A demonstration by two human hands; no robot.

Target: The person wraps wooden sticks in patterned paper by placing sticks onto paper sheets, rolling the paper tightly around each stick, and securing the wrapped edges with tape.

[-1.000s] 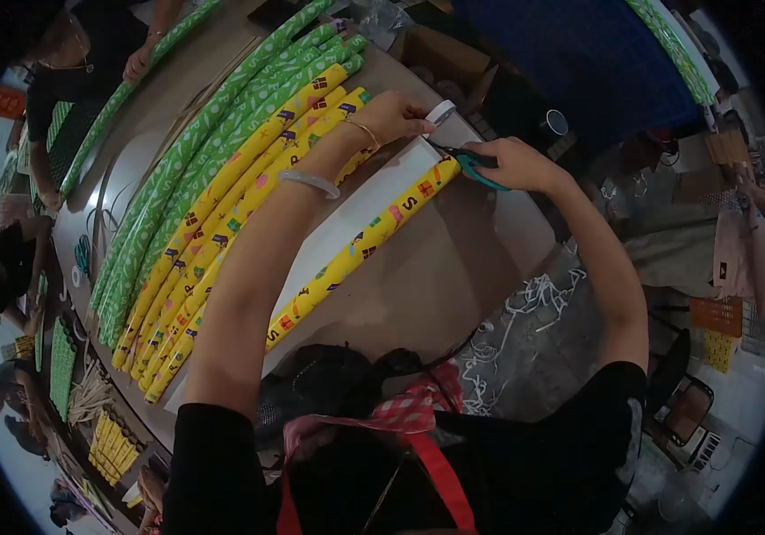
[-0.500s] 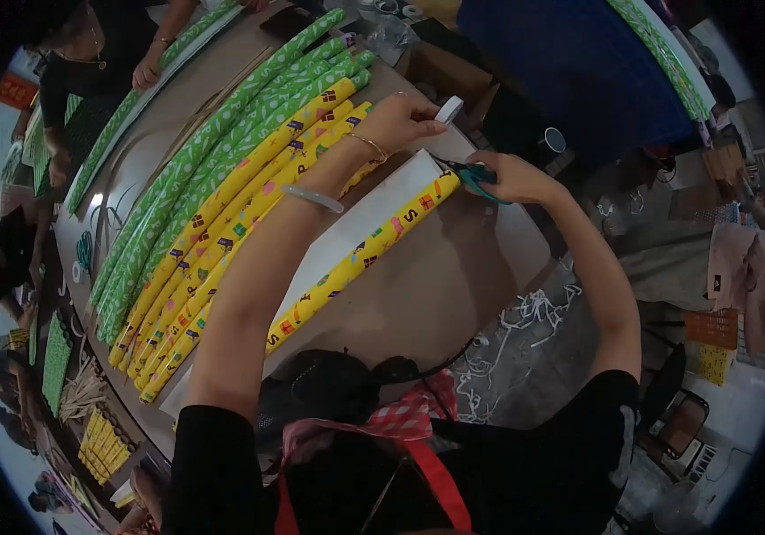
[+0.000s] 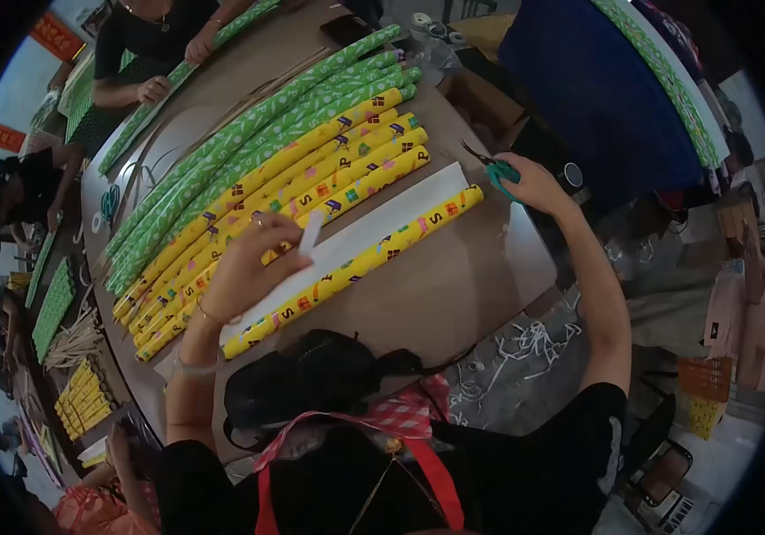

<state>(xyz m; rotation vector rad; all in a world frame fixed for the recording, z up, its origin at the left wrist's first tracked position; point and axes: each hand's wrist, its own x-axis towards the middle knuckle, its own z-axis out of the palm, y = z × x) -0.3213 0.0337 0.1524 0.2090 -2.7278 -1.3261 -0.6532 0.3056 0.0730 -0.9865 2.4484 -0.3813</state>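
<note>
The front yellow roll (image 3: 374,260) lies slanting on the table (image 3: 454,285), and I use it as the landmark for all the places. A white sheet (image 3: 400,208) is along its far side. The left hand (image 3: 258,259) is above this sheet, on the far side of the front yellow roll and near its lower end. Its thumb and fingers are bent together and they clamp a small white piece (image 3: 311,234), whose exact kind I cannot tell. The fingertips are very near the upper edge of the front yellow roll, but I cannot tell if they touch it. The right hand (image 3: 534,185) is past the other end of the front yellow roll, well apart from the left hand. It is closed around the green handles of the scissors (image 3: 502,176). The dark blades point away from the person, and the scissors are near this end of the roll without touching it. Beyond the front yellow roll and its sheet there lie several other yellow rolls (image 3: 347,119), and farther from it the green rolls (image 3: 258,129). On the near side of the roll, close to its lower end, is a black bag (image 3: 311,379).
</note>
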